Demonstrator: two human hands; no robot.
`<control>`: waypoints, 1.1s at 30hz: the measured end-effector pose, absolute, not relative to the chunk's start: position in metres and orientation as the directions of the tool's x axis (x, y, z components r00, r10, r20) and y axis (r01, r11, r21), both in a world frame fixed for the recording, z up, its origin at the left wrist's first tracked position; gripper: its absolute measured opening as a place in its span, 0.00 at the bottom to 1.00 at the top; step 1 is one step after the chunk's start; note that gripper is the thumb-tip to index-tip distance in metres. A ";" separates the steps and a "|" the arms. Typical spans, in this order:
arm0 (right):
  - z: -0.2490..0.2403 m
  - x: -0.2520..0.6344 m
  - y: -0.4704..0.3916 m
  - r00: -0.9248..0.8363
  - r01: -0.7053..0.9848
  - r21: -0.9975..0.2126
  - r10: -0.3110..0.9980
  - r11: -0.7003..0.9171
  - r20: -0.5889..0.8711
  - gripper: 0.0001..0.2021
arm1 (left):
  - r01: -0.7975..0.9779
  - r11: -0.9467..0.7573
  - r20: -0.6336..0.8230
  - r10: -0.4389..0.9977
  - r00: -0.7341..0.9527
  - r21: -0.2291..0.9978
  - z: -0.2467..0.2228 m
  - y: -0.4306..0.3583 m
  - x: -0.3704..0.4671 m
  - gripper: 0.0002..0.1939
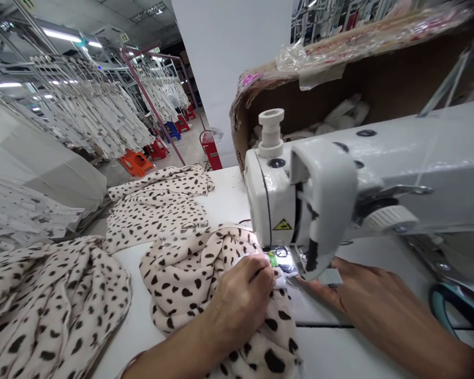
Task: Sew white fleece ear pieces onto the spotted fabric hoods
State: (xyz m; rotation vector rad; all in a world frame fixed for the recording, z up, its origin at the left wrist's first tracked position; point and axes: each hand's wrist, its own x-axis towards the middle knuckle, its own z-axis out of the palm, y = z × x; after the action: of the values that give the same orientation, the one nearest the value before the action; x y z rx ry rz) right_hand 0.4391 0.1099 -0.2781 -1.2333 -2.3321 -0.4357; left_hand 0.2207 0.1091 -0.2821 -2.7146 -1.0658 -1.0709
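Note:
My left hand (247, 287) is closed on a cream fleece fabric with dark brown spots (185, 273), bunched on the table left of the needle area. A white sewing machine (312, 184) stands over the fabric's edge, with a lit spot and a bit of green by the needle. Reaching in from the right, my right hand (375, 295) lies low beside the presser foot with a finger stretched toward the fabric's edge. The machine head covers some of its fingers. Whether that fingertip touches the fabric is unclear.
More spotted fabric (154, 205) lies farther back, with another heap (55, 305) at the left. Teal-handled scissors (454, 308) rest at the right edge. A torn cardboard box (256, 89) stands behind the machine. Hanging garments (98, 105) and a red stool (156, 150) are in the background.

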 end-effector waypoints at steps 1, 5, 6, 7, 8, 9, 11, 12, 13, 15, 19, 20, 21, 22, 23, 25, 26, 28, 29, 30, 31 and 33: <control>-0.282 0.440 0.110 -0.488 0.835 0.059 0.689 0.547 0.536 0.33 | 0.615 -0.764 0.615 0.583 0.530 0.195 -0.282 0.109 0.221 0.09; -0.289 0.444 0.108 -0.438 0.864 -0.006 0.759 0.503 0.481 0.26 | 0.598 -0.779 0.581 0.579 0.572 0.188 -0.279 0.110 0.220 0.09; -0.288 0.445 0.108 -0.429 0.865 -0.039 0.779 0.500 0.456 0.23 | 0.591 -0.780 0.567 0.588 0.577 0.207 -0.278 0.110 0.220 0.10; -0.287 0.445 0.107 -0.429 0.860 -0.075 0.795 0.505 0.429 0.22 | 0.586 -0.779 0.551 0.598 0.583 0.225 -0.277 0.111 0.220 0.10; -0.286 0.446 0.107 -0.432 0.851 -0.110 0.804 0.514 0.409 0.21 | 0.582 -0.778 0.536 0.605 0.589 0.238 -0.276 0.111 0.219 0.09; -0.284 0.446 0.106 -0.436 0.842 -0.139 0.810 0.521 0.392 0.21 | 0.579 -0.777 0.524 0.610 0.594 0.247 -0.275 0.112 0.219 0.09; -0.282 0.446 0.106 -0.435 0.838 -0.163 0.817 0.522 0.379 0.22 | 0.573 -0.779 0.507 0.612 0.607 0.254 -0.274 0.112 0.218 0.09; -0.282 0.446 0.106 -0.433 0.840 -0.155 0.816 0.519 0.384 0.22 | 0.571 -0.780 0.502 0.612 0.611 0.255 -0.273 0.112 0.218 0.08; -0.282 0.446 0.105 -0.432 0.844 -0.140 0.811 0.518 0.396 0.22 | 0.572 -0.780 0.499 0.613 0.613 0.255 -0.273 0.112 0.218 0.08; -0.284 0.446 0.105 -0.443 0.846 -0.093 0.790 0.524 0.423 0.22 | 0.575 -0.778 0.495 0.614 0.615 0.252 -0.273 0.111 0.218 0.08; -0.289 0.446 0.106 -0.451 0.845 -0.035 0.747 0.533 0.488 0.21 | 0.577 -0.779 0.482 0.614 0.625 0.245 -0.273 0.113 0.217 0.09; -0.289 0.446 0.106 -0.454 0.842 -0.035 0.740 0.539 0.496 0.21 | 0.577 -0.780 0.476 0.614 0.629 0.244 -0.273 0.114 0.216 0.09; -0.290 0.445 0.107 -0.453 0.840 -0.035 0.736 0.541 0.502 0.21 | 0.577 -0.780 0.472 0.615 0.632 0.244 -0.273 0.115 0.216 0.09; -0.290 0.445 0.107 -0.456 0.838 -0.033 0.732 0.545 0.506 0.21 | 0.577 -0.780 0.467 0.616 0.635 0.244 -0.274 0.116 0.215 0.08; -0.290 0.445 0.108 -0.464 0.835 -0.028 0.730 0.550 0.503 0.21 | 0.577 -0.779 0.463 0.618 0.636 0.246 -0.274 0.118 0.215 0.08; -0.290 0.445 0.109 -0.464 0.841 -0.004 0.725 0.541 0.510 0.22 | 0.579 -0.777 0.458 0.621 0.636 0.249 -0.275 0.121 0.214 0.08; -0.290 0.444 0.110 -0.467 0.843 0.017 0.718 0.537 0.516 0.23 | 0.576 -0.779 0.460 0.618 0.637 0.249 -0.275 0.122 0.213 0.08; -0.290 0.444 0.112 -0.481 0.844 0.071 0.690 0.532 0.541 0.27 | 0.566 -0.786 0.472 0.609 0.637 0.251 -0.275 0.124 0.212 0.09; -0.290 0.444 0.113 -0.488 0.842 0.096 0.675 0.530 0.553 0.28 | 0.562 -0.786 0.476 0.609 0.635 0.255 -0.275 0.124 0.211 0.09; -0.290 0.444 0.114 -0.499 0.837 0.118 0.657 0.534 0.564 0.30 | 0.559 -0.787 0.476 0.608 0.635 0.259 -0.274 0.124 0.210 0.09; -0.290 0.444 0.115 -0.507 0.832 0.129 0.645 0.540 0.572 0.32 | 0.554 -0.791 0.473 0.604 0.642 0.259 -0.272 0.123 0.209 0.09; -0.291 0.444 0.116 -0.504 0.831 0.117 0.646 0.544 0.574 0.34 | 0.539 -0.809 0.454 0.582 0.674 0.236 -0.269 0.121 0.206 0.09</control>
State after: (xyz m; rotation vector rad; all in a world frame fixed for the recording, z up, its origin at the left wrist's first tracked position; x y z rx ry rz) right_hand 0.4444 0.1158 -0.2912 -1.1958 -2.3141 -0.5281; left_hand 0.2056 0.1210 -0.2691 -2.9493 -0.9894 -0.8462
